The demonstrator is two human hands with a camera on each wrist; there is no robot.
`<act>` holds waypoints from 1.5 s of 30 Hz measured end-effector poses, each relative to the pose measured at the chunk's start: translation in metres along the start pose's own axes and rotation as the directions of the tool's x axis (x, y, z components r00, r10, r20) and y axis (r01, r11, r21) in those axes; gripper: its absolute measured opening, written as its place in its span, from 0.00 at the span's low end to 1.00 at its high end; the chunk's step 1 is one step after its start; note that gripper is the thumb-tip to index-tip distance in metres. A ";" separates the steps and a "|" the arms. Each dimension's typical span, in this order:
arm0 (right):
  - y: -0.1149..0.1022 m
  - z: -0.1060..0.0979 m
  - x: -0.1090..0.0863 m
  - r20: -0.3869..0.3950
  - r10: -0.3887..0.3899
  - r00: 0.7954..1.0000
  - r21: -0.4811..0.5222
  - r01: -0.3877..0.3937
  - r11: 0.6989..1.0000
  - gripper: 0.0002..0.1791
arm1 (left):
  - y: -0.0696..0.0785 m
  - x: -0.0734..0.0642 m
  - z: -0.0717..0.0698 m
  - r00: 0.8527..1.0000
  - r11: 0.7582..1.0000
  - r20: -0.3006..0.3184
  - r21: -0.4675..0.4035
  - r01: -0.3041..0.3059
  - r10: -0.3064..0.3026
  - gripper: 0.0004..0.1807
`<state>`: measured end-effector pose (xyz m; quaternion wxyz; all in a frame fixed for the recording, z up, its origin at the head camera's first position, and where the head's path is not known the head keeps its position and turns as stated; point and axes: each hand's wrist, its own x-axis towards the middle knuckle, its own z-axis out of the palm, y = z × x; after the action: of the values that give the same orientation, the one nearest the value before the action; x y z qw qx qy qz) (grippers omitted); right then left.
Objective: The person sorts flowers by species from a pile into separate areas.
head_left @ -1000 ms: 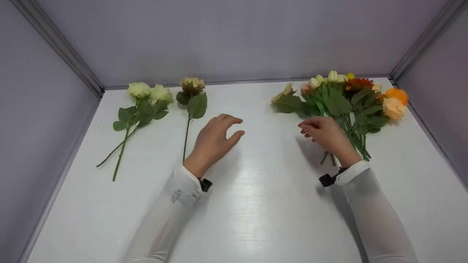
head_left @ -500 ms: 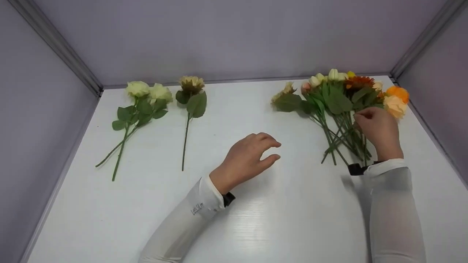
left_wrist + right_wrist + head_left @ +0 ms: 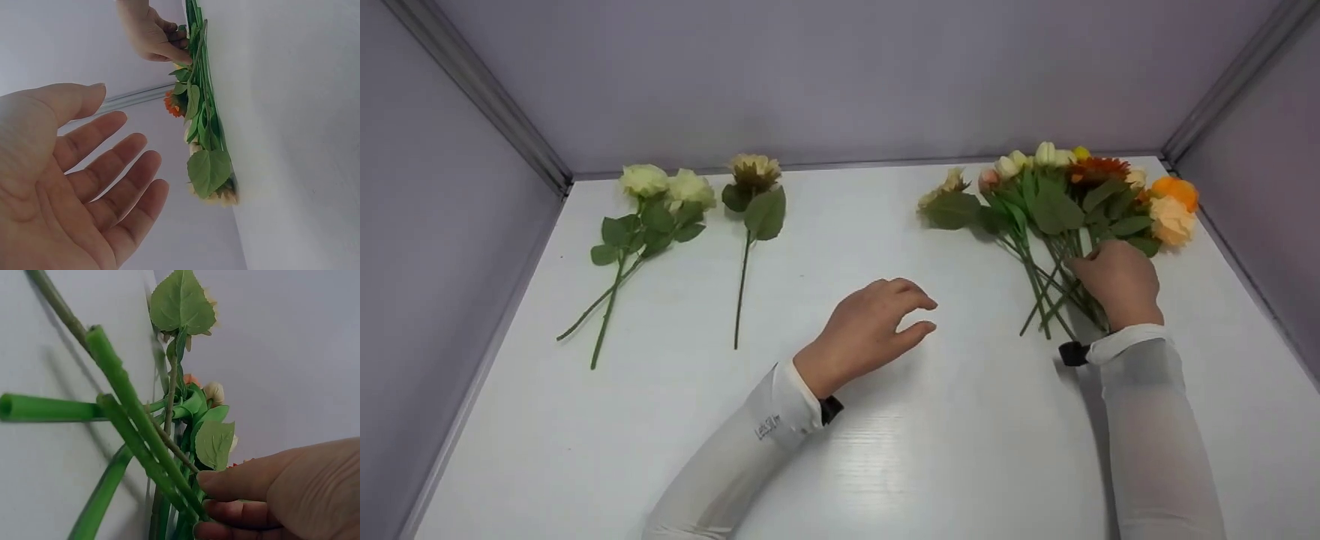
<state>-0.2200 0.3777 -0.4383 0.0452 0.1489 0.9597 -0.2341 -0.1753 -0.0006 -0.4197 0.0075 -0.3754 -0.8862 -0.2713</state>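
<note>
My right hand (image 3: pixel 1121 283) is over the stems of a bunch of artificial flowers (image 3: pixel 1054 210) at the right of the table. In the right wrist view its thumb and fingertips pinch green stems (image 3: pixel 140 439), though the exact grip is partly hidden. The bunch has pale tulips (image 3: pixel 1044 155), a rust-orange flower (image 3: pixel 1099 169), and orange and peach blooms (image 3: pixel 1172 217) on its right. My left hand (image 3: pixel 870 326) hovers above the middle of the table, fingers loosely bent and thumb apart, holding nothing. The left wrist view shows its bare palm (image 3: pixel 34 202).
Two pale green roses (image 3: pixel 643 182) with crossed stems lie at the far left. Beside them is one beige flower (image 3: pixel 754 176) on a straight stem. Another beige flower (image 3: pixel 949 202) rests at the bunch's left edge. Grey walls (image 3: pixel 840 82) enclose the white table (image 3: pixel 660 450) at back and sides.
My right hand has moved right over the bunch, then slightly down and left onto the stems. My left hand has shifted right and nearer, away from the single beige flower. The flowers stay nearly in place.
</note>
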 end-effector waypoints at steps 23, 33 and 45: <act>0.006 -0.023 -0.005 -0.115 0.139 0.984 0.583 -0.046 0.811 0.30 | 0.000 0.000 0.003 0.999 0.999 0.033 -0.019 0.027 -0.026 0.13; -0.012 -0.027 -0.014 -0.259 0.187 0.948 0.847 0.130 0.515 0.22 | -0.001 0.000 0.004 1.000 0.999 0.024 -0.034 0.017 -0.016 0.13; -0.063 0.013 -0.014 -0.033 -0.086 0.996 0.954 0.057 0.295 0.28 | -0.012 0.003 -0.002 0.995 0.983 0.001 -0.153 0.100 -0.101 0.11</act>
<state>-0.2262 0.3149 -0.4202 -0.0502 0.1009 0.6395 -0.7604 -0.1857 -0.0066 -0.4234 -0.0322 -0.3290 -0.8805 -0.3399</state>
